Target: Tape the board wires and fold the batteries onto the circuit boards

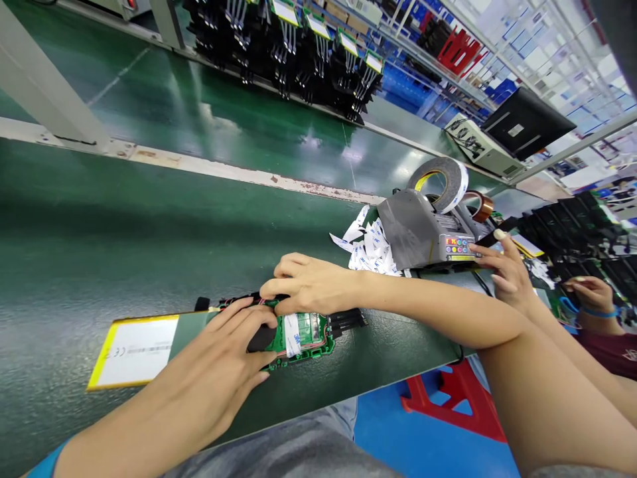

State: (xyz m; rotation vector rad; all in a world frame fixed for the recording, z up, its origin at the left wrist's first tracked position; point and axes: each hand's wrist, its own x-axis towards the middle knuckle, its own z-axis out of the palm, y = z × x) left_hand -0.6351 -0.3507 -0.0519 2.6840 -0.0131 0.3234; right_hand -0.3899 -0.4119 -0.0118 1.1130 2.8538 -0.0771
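Note:
A green circuit board (311,332) in a frame lies on the bench, with a white strip (292,335) across it and black leads at its right end. My left hand (223,348) grips the board's left part, its thumb at the near edge and its fingers beside a black piece (261,338). My right hand (308,285) bends over the far edge with curled fingers; what is under its fingertips is hidden. A flat battery pack (137,352), white with yellow edges, extends left from under my left hand.
A tape dispenser (413,229) with a tape roll (455,182) on top stands at right, beside crumpled white liner strips (373,249). A co-worker's hand (505,272) touches the dispenser. Another person's hand (592,295) is farther right. Black assemblies (293,53) line the back. A red stool (462,405) stands below.

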